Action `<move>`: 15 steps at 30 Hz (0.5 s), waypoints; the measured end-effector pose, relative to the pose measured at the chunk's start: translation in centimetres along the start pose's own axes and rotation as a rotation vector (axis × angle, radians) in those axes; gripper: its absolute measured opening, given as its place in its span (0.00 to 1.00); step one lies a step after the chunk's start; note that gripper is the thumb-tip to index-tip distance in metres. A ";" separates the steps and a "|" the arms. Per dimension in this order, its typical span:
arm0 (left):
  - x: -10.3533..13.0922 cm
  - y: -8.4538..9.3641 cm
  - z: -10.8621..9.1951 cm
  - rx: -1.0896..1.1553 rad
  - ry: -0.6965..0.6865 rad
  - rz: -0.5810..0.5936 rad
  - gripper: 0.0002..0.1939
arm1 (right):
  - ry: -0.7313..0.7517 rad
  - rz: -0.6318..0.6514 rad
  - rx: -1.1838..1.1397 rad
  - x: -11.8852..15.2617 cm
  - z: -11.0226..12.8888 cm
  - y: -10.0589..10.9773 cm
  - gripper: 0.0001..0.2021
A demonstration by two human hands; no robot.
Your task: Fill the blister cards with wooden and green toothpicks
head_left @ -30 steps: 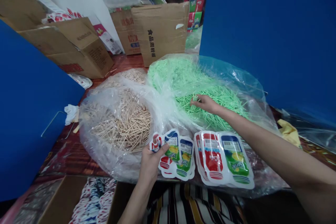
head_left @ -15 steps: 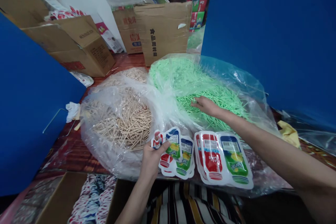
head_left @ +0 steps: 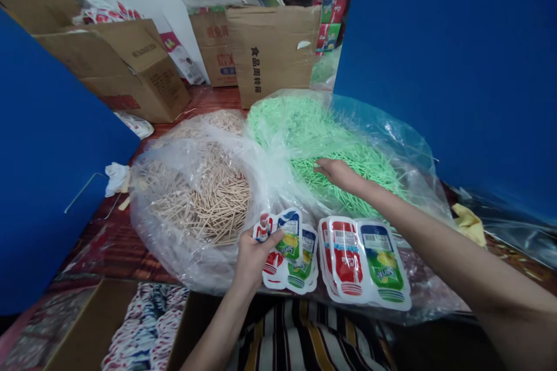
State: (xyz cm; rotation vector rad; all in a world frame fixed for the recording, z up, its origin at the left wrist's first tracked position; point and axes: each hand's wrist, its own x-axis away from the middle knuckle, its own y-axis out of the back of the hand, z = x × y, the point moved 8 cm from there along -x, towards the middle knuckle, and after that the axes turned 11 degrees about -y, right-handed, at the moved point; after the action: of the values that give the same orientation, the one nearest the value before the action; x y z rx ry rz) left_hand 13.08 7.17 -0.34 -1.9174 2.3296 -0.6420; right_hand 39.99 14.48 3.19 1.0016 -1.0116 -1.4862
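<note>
My left hand is closed around several cola and Sprite packets, the thumb lying across the Sprite one. Beneath them lies another small stack at the front edge. At the bag of green sticks, my right hand has its fingertips pressed together over the sticks; what they hold, if anything, is too small to name. Tan sticks fill a clear plastic bag to the left. Right of the small stack, a larger stack of paired cola and Sprite packets lies flat on plastic.
Cardboard boxes stand at the back left and back middle. Blue panels flank both sides. An open box of packets sits at the lower left. A yellow cloth lies at the right.
The view has shifted slightly. My right hand has moved slightly left over the green sticks. My left hand keeps its hold on the packets.
</note>
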 end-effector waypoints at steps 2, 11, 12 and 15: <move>0.0 0.0 0.0 -0.004 -0.015 0.007 0.13 | 0.061 0.080 0.133 -0.7 0.8 -1.2 0.07; 0.2 0.8 -1.0 -0.025 -0.067 -0.032 0.14 | 0.163 0.202 0.507 -2.7 2.4 -4.5 0.11; 0.2 0.9 -1.2 -0.027 -0.072 -0.043 0.14 | 0.173 0.203 0.517 -2.8 2.5 -4.5 0.11; 0.2 1.1 -1.5 -0.027 -0.073 -0.059 0.15 | 0.214 0.213 0.511 -2.6 2.4 -4.2 0.11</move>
State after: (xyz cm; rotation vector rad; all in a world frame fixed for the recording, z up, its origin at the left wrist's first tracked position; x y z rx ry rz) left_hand 11.60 7.55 0.70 -1.9927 2.2579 -0.5384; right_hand 36.86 17.79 0.07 1.3313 -1.3262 -0.9384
